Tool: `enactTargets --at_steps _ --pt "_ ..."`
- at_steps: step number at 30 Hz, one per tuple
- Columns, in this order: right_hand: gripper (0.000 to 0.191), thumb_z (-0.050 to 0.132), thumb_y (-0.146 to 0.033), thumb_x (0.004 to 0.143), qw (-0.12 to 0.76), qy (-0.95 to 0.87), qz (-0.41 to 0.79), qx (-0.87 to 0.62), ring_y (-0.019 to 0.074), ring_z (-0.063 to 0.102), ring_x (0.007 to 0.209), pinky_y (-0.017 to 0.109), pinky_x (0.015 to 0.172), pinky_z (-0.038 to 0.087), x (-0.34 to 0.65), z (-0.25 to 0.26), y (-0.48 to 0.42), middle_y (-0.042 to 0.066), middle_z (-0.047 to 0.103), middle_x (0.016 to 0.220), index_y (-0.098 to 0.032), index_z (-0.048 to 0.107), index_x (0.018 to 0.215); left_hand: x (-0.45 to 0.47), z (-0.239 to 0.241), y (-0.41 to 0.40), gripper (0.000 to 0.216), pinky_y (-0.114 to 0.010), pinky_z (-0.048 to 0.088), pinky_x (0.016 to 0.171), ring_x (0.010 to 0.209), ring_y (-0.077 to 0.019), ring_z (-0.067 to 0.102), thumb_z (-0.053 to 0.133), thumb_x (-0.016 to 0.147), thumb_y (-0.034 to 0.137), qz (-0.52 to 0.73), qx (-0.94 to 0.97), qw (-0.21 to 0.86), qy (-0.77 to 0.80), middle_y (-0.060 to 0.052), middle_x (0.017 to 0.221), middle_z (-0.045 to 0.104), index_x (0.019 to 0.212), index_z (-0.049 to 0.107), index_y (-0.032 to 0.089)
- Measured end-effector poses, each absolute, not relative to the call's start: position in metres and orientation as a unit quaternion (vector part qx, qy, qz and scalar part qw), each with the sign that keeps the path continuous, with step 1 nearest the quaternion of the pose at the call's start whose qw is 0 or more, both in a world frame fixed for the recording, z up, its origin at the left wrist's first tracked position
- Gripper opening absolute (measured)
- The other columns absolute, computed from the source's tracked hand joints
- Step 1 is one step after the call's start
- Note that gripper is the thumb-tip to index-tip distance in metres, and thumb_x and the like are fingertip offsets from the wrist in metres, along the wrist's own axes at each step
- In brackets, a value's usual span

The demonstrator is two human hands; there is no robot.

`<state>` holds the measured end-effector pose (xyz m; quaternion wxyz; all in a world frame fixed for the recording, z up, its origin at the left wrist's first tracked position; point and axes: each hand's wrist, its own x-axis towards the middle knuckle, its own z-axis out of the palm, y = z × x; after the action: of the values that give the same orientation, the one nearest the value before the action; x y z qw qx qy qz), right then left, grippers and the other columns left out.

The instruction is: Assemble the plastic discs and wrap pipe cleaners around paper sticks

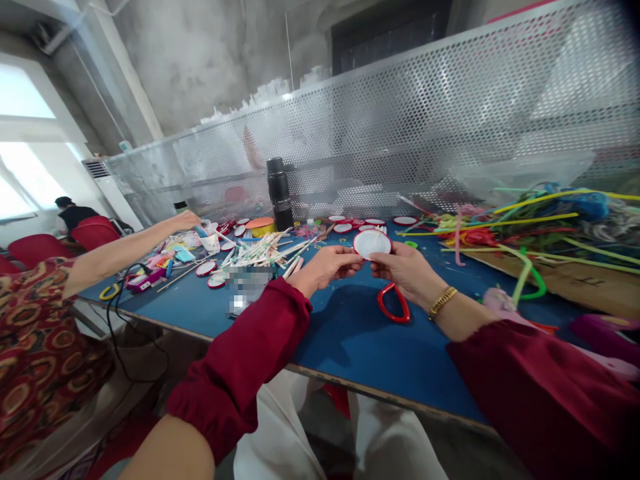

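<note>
A round white disc with a red rim (371, 245) is held up over the blue table, its pale face towards me. My right hand (406, 268) grips its lower right edge between thumb and fingers. At the left edge, my left hand (336, 265) pinches with thumb and fingertips pressed together against the rim. Small pale sticks show at the disc's upper right edge; I cannot tell whether they are attached. Just below my right hand lies a red loop-shaped handle (394, 304). More red-rimmed discs (405, 221) lie behind, towards the mesh panel.
A pile of pale sticks (263, 252) lies left of centre, with a black bottle (280, 193) behind it. Coloured pipe cleaners (540, 220) heap up on the right, over cardboard (575, 280). A co-worker's arm (133, 247) reaches in from the left. A perforated metal panel (400, 127) closes the back.
</note>
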<state>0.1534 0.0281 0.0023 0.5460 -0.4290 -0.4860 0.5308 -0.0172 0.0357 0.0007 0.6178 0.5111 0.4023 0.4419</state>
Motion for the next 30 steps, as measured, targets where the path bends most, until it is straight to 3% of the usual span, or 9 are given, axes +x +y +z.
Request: enactTargets --at_steps 14,23,30 --pt "0.03 0.089 -0.012 0.069 0.575 -0.468 0.545 -0.392 0.013 0.068 0.063 0.022 0.055 0.06 0.1538 -0.0023 0.0303 0.002 0.069 0.071 -0.017 0.063 0.083 -0.0163 0.0013 0.0372 0.011 -0.024 0.049 0.069 0.064 -0.009 0.064 0.076 0.082 0.009 0.458 0.468 0.638 0.405 -0.004 0.074 0.071 0.086 0.065 0.012" --pt "0.026 0.086 -0.015 0.076 0.572 -0.462 0.542 -0.407 0.0112 0.065 0.057 0.021 0.05 0.059 0.1544 -0.0017 0.0318 0.0 0.066 0.066 -0.017 0.061 0.078 -0.018 -0.0044 0.0428 0.016 -0.022 0.044 0.062 0.06 -0.0076 0.06 0.079 0.08 0.012 0.444 0.486 0.633 0.407 0.0 0.069 0.066 0.088 0.064 0.013" --pt "0.024 0.082 -0.008 0.077 0.56 -0.465 0.529 -0.437 0.0096 0.061 0.05 0.02 0.048 0.056 0.152 -0.0019 0.0291 -0.002 0.062 0.061 -0.017 0.06 0.077 -0.0145 -0.0056 0.0401 0.017 -0.024 0.045 0.066 0.062 -0.0075 0.059 0.08 0.077 0.011 0.433 0.5 0.623 0.418 -0.002 0.07 0.066 0.086 0.066 0.011"
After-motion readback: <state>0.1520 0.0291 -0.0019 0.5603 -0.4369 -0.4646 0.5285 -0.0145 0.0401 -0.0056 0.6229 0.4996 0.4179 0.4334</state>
